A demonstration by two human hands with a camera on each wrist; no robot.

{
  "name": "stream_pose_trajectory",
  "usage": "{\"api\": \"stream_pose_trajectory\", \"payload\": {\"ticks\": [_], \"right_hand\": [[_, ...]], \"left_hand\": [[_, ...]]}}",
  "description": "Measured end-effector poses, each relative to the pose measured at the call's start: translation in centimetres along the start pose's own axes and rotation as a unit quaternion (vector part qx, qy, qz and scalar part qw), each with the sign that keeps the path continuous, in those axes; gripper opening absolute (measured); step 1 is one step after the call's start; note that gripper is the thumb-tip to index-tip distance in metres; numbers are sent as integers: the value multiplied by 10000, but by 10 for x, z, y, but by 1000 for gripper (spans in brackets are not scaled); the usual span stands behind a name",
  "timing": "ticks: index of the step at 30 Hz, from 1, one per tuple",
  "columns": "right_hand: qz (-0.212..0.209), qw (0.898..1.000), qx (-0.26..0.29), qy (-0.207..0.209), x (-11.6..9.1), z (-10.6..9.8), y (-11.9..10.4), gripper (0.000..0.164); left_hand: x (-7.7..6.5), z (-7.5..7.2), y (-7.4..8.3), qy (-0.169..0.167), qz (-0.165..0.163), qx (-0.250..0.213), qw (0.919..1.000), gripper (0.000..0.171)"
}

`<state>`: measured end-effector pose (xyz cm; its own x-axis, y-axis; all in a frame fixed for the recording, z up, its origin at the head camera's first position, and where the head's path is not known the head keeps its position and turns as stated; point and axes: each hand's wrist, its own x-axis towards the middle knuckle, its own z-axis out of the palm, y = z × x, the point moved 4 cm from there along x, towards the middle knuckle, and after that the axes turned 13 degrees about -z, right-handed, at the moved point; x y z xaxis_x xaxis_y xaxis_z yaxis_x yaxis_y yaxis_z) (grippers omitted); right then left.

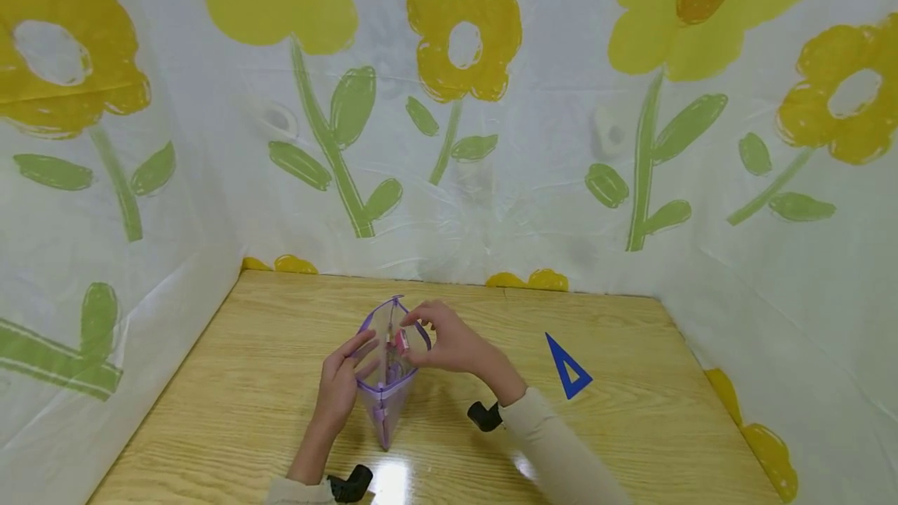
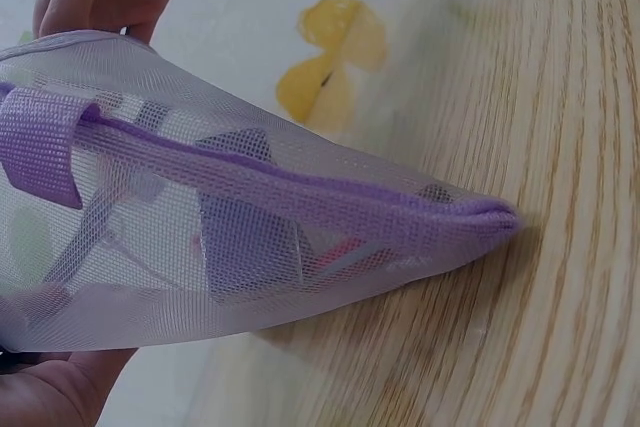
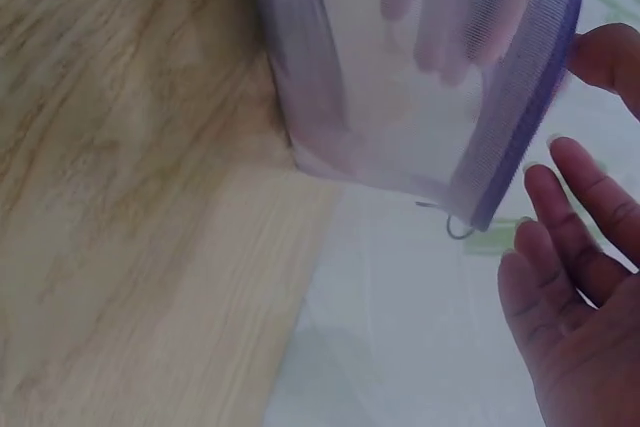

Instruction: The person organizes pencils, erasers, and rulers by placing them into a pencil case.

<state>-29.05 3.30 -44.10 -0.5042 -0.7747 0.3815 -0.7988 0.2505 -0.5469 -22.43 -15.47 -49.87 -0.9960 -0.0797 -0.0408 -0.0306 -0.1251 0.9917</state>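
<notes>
A purple mesh zip pouch [image 1: 384,404] stands upright on the wooden table, its mouth spread wide. My left hand [image 1: 341,380] holds the pouch's left side, its fingers reaching over the rim; in the right wrist view they show through the mesh. Over the opposite rim hovers my right hand [image 1: 449,341], thumb and fingers apart; its spread fingers look bare in the right wrist view. A small pink-red item [image 1: 401,340] shows in the mouth between thumb and fingertips. Through the mesh in the left wrist view appear a dark blue block-like thing [image 2: 245,222] and a red piece [image 2: 340,252].
On the table to the right lies a blue set square [image 1: 569,369]. A white cloth with yellow flowers [image 1: 463,209] walls the table [image 1: 245,388] at the back and both sides. Black wrist mounts [image 1: 484,416] hang below both wrists.
</notes>
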Motion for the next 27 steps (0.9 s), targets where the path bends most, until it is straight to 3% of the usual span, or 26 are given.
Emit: {"api": "stream_pose_trajectory", "payload": {"ticks": [7, 14, 22, 27], "right_hand": [[-51, 9995, 140, 289, -11, 1, 4, 36], [-34, 9947, 156, 1019, -34, -5, 9, 26], [636, 9856, 537, 1469, -74, -6, 21, 24], [913, 9820, 458, 1591, -99, -2, 30, 27]], "left_hand": [[-1, 0, 0, 67, -136, 70, 9999, 50], [-1, -4, -2, 163, -291, 18, 9994, 51], [0, -5, -2, 178, -310, 71, 9993, 50], [1, -4, -1, 145, -385, 21, 9992, 51]]}}
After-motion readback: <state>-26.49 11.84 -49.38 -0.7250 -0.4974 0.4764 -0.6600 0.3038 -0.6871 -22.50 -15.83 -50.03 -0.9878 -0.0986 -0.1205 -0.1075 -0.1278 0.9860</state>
